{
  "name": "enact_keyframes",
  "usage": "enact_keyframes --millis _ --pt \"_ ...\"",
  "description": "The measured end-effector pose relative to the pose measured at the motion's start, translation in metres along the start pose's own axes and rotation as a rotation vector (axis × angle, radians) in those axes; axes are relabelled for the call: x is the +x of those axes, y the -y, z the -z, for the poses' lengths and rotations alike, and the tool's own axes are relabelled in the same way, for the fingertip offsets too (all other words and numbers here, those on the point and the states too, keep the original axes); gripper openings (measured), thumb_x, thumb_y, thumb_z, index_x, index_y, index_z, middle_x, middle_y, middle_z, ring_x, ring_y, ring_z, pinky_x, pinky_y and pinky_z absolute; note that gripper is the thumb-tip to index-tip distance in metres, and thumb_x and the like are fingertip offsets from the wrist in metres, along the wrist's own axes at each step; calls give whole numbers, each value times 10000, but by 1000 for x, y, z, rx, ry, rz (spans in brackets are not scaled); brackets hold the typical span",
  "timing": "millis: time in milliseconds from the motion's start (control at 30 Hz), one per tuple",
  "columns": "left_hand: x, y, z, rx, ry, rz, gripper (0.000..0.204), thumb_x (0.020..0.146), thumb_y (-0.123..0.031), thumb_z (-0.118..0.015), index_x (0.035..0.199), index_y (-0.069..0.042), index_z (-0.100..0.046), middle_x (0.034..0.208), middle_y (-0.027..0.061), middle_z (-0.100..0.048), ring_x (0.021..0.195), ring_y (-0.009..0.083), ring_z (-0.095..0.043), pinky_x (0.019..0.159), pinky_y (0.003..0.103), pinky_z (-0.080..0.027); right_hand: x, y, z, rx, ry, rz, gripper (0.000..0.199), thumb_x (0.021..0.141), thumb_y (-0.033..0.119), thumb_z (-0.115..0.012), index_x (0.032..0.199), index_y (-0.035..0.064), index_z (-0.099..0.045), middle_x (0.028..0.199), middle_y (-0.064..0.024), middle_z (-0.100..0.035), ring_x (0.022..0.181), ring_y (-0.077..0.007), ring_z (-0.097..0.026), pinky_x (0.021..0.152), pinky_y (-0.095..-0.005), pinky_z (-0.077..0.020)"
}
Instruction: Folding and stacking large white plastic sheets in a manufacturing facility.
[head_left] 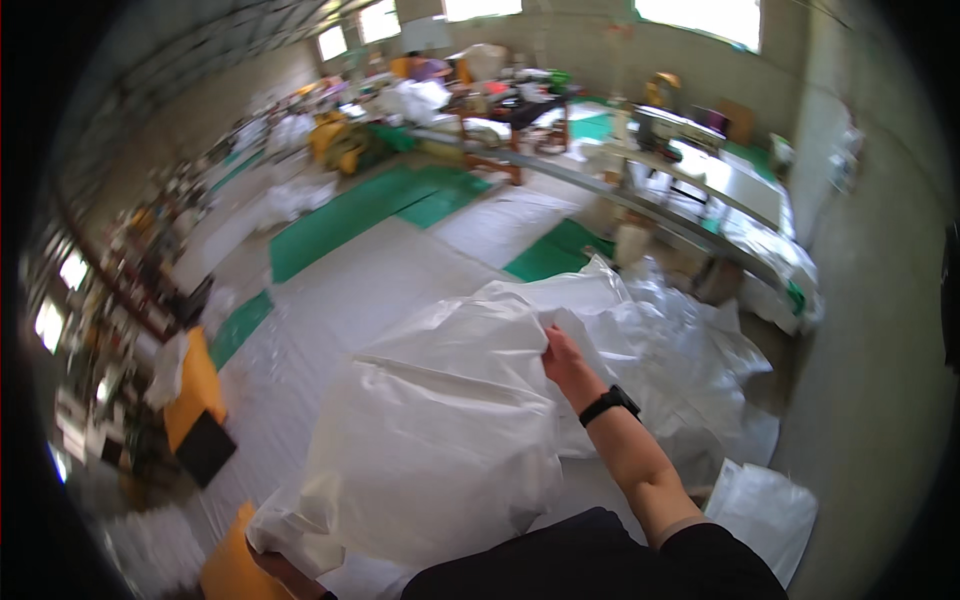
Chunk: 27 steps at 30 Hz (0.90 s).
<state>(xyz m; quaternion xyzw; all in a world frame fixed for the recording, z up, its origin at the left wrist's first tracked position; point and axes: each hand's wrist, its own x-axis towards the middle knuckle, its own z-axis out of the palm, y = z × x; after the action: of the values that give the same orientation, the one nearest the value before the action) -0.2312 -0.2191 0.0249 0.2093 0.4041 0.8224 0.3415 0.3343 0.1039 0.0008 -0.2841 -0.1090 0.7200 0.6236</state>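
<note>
A large, crumpled white plastic sheet (430, 440) billows in front of my body; whether it is a bag or a single layer I cannot tell. My right hand (565, 358), with a black watch on its wrist, is closed on the sheet's far right edge, the fingertips partly hidden by the folds. At the lower left, my left hand (280, 570) grips the near left corner of the sheet, mostly covered by it. Beyond my right hand lies a heap of crumpled, shiny clear-white plastic (670, 330).
White sheeting (380, 265) and green sheets (350, 215) cover the floor ahead. Orange-yellow pieces (195, 390) stand at the left. Worktables (720, 180) with sewing-machine-like equipment stand at the far right, beside a grey wall (870, 300). A folded white stack (760, 515) lies near my right elbow.
</note>
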Motion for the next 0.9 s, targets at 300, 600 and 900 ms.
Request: enact_keyframes --millis 300,600,900 --pt "-116 -75 30 1656 -731 -426 444 890 -254 -579 1236 10 -494 1182 174 -555 1114 266 -514 948 368 -405 -15 -161 -243 -184 560 -381 309 795 -26 -532 1080 89 -557 963 -50 -600 886 -193 -600 739 -372 -520" --pt "-108 35 -154 1950 9 -433 614 677 -245 -766 1236 -135 -536 1259 100 -510 1270 319 -381 1064 519 -233 -30 -168 -252 -341 663 -503 338 769 -37 -542 1082 91 -562 925 -51 -608 842 -195 -600 703 -380 -530" --pt "-77 86 -252 1532 485 -686 203 654 -70 -703 774 -99 -540 850 44 -599 938 226 -608 1032 540 -293 70 -82 -116 -803 915 -417 608 902 349 -561 1414 118 -329 1210 -92 -567 1116 -185 -524 940 -358 -389"
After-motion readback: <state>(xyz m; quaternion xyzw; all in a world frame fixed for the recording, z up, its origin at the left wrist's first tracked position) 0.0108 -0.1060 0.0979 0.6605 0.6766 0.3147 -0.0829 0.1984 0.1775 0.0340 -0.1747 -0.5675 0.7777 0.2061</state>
